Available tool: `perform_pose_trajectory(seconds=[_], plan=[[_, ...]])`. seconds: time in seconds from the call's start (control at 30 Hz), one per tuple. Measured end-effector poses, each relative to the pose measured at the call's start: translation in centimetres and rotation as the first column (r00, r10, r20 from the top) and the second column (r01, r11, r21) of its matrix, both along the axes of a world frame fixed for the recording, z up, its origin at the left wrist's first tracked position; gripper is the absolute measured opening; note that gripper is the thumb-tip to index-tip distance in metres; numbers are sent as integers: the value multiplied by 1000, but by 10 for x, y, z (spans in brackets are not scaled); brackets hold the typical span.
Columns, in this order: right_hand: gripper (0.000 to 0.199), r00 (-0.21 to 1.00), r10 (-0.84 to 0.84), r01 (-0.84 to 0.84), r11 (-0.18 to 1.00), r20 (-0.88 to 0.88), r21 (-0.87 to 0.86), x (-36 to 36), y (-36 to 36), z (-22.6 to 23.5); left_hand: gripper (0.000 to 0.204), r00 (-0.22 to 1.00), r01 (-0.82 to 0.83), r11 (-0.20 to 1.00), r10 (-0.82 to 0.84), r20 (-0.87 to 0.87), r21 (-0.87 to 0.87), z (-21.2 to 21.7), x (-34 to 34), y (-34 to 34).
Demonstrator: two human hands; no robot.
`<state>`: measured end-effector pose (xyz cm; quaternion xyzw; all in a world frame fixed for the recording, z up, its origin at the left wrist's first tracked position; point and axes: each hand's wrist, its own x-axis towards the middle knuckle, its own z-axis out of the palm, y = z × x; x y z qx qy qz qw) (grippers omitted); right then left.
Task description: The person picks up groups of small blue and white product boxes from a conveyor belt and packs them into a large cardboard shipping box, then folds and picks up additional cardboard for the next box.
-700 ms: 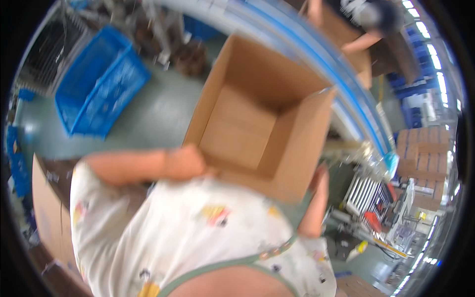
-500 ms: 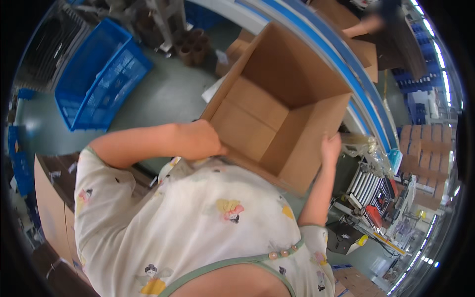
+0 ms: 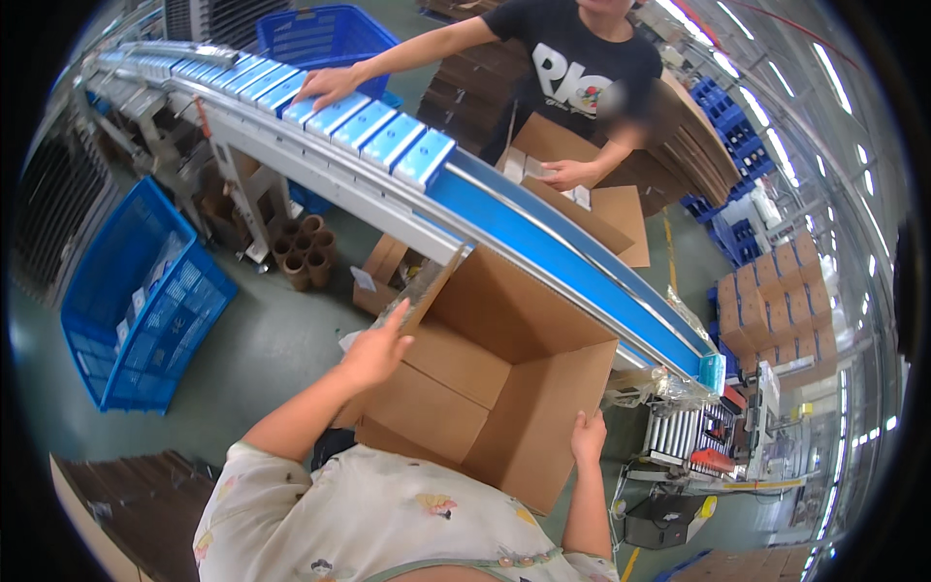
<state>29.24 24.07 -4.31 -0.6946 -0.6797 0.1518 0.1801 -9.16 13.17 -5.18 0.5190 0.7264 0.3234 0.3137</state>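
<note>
The brown carton (image 3: 499, 378), up between both arms just in front of the blue conveyor belt (image 3: 529, 236), looks bulky but light — stiff, matte, square-cornered cardboard — and should handle best by opposite walls, where the left grip (image 3: 374, 355) curls partway over one and the right grip (image 3: 588, 438) closes on the other.

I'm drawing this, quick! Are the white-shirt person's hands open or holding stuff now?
Left hand: at the left edge of the cardboard box; can't tell if gripping.
Right hand: closed on the box's right wall.
</note>
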Motion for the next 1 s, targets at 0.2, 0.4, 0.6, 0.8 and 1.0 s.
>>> perform_pose_trajectory(seconds=[0.2,0.4,0.6,0.8,1.0], plan=[[23,1000,-10,11,1000,-27,15,7,4,-3,45,758,-149,969,-15,652,195,-95,-107,-12],[26,995,-69,71,997,70,-22,-9,4,2,61,508,-58,998,58,-859,33,-167,-80,2],[31,983,74,-60,994,-167,86,41,10,-11,86,941,-147,895,-5,-338,-421,-97,28,45],[57,942,-328,320,825,65,-466,187,-3,-182,87,1000,18,946,-23,-10,-324,-192,10,49],[63,752,-636,53,323,-175,-945,113,-9,-396,86,976,-121,928,48,-210,-352,-174,3,49]])
